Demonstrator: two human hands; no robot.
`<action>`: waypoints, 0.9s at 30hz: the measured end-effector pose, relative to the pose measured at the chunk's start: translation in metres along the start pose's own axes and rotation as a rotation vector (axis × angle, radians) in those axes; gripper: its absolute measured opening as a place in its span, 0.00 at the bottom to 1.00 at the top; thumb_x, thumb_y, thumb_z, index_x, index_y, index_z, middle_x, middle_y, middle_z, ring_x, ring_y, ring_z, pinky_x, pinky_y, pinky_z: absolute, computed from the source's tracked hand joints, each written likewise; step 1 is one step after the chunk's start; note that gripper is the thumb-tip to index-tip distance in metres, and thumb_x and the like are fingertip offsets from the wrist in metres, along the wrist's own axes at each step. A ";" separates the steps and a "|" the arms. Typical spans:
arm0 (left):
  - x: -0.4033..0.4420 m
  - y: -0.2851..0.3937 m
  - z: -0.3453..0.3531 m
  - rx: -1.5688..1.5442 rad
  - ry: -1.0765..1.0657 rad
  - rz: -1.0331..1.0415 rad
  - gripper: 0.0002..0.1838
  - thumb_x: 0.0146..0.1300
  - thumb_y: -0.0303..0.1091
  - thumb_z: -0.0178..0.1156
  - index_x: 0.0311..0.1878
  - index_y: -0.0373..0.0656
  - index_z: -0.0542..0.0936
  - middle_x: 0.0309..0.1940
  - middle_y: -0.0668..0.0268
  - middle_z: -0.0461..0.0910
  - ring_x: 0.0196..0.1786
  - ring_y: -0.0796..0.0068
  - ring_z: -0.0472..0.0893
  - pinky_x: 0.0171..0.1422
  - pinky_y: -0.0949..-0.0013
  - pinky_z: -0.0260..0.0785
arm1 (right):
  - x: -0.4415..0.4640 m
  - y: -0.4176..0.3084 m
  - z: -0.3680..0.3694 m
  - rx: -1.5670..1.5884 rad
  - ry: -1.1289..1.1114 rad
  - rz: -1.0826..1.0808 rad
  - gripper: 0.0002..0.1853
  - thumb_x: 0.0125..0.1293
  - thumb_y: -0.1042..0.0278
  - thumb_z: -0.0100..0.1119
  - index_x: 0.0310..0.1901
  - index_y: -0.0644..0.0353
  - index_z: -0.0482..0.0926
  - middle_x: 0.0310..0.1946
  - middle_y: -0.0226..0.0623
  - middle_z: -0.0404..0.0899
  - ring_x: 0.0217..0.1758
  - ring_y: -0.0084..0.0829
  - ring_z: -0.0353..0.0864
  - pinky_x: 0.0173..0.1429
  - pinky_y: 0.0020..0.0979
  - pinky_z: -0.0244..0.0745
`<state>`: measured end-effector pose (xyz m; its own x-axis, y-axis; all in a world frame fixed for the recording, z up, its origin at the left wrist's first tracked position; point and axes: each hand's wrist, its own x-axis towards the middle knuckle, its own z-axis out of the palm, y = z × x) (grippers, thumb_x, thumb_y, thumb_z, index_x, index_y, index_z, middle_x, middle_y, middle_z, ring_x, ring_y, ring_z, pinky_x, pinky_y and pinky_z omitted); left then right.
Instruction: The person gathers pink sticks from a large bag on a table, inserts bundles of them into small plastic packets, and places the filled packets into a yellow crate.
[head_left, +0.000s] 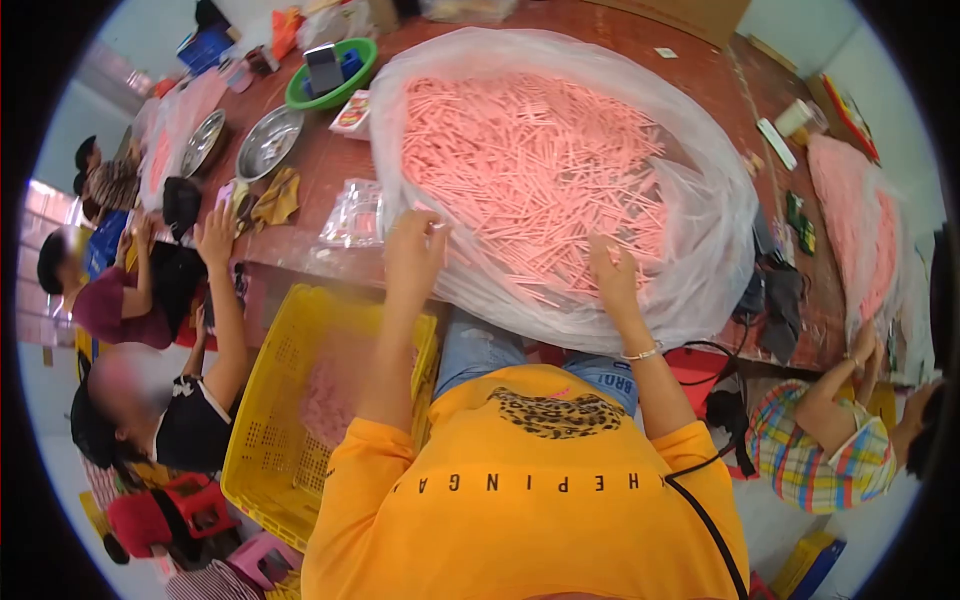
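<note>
A person's two bare hands are at a big heap of thin pink sticks (530, 150), which lie loose and crisscrossed in a wide-open clear plastic bag (715, 235) on the red table (700, 75). The left hand (414, 245) is up at the bag's near left side, with thumb and fingers curled close together. A small pale bit seems to show by the fingertips, but I cannot tell if the hand is gripping it. The right hand (612, 270) is low over the near edge of the heap, fingers bent down at the sticks. I cannot tell if it has a stick or is just touching them. The step looks like picking through the sticks with the fingers. The next move seems to call for a light pinch on just a few, since they cross over each other and could snag. Small clear packets (352, 212) lie beside the bag, near the left hand. A yellow plastic crate (255, 430) with pink stuff inside is below the left arm.
</note>
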<state>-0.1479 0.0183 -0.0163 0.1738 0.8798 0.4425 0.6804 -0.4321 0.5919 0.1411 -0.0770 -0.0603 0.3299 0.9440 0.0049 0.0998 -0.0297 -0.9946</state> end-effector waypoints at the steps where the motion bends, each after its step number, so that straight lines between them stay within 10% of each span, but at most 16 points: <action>1: 0.003 -0.008 -0.010 0.108 0.058 0.004 0.07 0.60 0.31 0.66 0.37 0.37 0.81 0.32 0.58 0.80 0.37 0.59 0.78 0.43 0.60 0.70 | 0.001 -0.002 -0.001 -0.015 -0.016 0.008 0.16 0.75 0.61 0.54 0.35 0.65 0.80 0.21 0.19 0.66 0.25 0.14 0.59 0.29 0.22 0.56; 15: 0.014 0.065 0.081 0.054 -0.111 0.289 0.11 0.49 0.35 0.71 0.28 0.40 0.79 0.29 0.59 0.77 0.37 0.52 0.77 0.42 0.53 0.69 | -0.001 -0.013 0.006 0.014 -0.024 0.017 0.19 0.74 0.54 0.56 0.33 0.62 0.79 0.21 0.22 0.69 0.24 0.13 0.62 0.29 0.20 0.59; 27: 0.019 0.063 0.068 -0.237 -0.123 0.111 0.05 0.55 0.28 0.67 0.30 0.38 0.82 0.28 0.59 0.77 0.36 0.57 0.77 0.42 0.61 0.69 | 0.006 -0.042 0.014 0.375 -0.084 0.149 0.15 0.73 0.55 0.58 0.38 0.59 0.79 0.16 0.15 0.59 0.15 0.10 0.52 0.20 0.20 0.46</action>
<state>-0.0532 0.0220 -0.0168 0.3329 0.8357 0.4368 0.4692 -0.5486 0.6920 0.1256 -0.0656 -0.0198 0.2353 0.9625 -0.1352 -0.2977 -0.0611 -0.9527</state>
